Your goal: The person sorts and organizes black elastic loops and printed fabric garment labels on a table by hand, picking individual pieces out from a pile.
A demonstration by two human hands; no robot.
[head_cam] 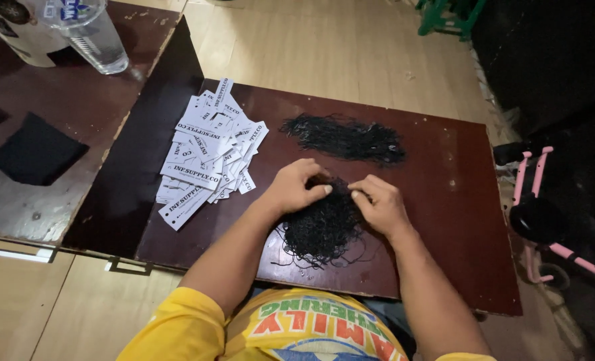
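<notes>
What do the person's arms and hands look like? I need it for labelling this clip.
Both forearms are bare. The left hand and right hand wear no gloves, and no rings or watch show. Short yellow sleeves cover the upper arms.

Dim warm light, dark right edge

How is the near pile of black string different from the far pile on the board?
The near pile is a rounded, thick heap, while the far pile is stretched into a long, flatter band. The left hand and right hand both pinch at the near pile's top; the far pile lies untouched. Loose loops stray from the near pile's lower edge; the far pile looks tidier. Both are black string, lying right of the white tags on the dark board.
</notes>
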